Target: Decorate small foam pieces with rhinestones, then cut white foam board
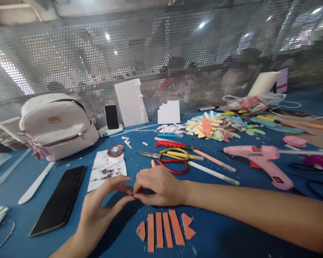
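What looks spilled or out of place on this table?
Dark bits lie strewn across the white paper, on the near side of a red-rimmed dish holding small bits. They look spilled, though they may have been tipped out deliberately.

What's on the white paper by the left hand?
Dark bits and a round red-rimmed dish; paper beneath the dish and behind the left hand is hidden.

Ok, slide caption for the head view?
Left hand and right hand close together beyond orange pieces laid out like a fish, pink glue gun at right.
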`<state>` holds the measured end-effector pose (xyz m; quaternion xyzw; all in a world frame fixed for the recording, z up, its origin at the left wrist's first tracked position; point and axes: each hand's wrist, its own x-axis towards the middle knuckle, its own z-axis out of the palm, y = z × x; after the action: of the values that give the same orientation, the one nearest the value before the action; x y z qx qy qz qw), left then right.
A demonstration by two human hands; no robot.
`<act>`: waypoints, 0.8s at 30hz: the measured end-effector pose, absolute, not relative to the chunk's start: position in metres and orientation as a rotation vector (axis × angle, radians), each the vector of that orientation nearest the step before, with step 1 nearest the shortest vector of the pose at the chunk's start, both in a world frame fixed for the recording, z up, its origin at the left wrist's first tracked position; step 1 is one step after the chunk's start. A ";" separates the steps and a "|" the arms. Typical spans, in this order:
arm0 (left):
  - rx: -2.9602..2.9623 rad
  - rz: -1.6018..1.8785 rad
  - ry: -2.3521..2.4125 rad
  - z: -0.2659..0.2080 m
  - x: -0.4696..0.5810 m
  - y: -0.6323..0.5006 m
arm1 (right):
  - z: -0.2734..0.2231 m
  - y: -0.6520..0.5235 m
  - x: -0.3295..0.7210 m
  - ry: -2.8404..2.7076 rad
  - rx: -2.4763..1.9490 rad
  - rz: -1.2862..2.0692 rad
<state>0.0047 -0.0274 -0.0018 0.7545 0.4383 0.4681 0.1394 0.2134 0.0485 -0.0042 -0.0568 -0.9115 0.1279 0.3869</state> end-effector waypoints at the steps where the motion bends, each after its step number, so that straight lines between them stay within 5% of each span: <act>1: 2.180 1.346 1.269 -0.001 0.005 -0.027 | -0.004 0.049 0.213 -2.329 -0.148 0.328; 24: 2.116 1.466 1.257 0.000 -0.003 -0.029 | -0.001 0.047 0.217 -2.093 -0.214 0.485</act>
<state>-0.0030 -0.0288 0.0000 0.7316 0.4346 0.5068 0.1378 0.2168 0.0470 -0.0014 -0.0872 -0.8547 0.1981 0.4718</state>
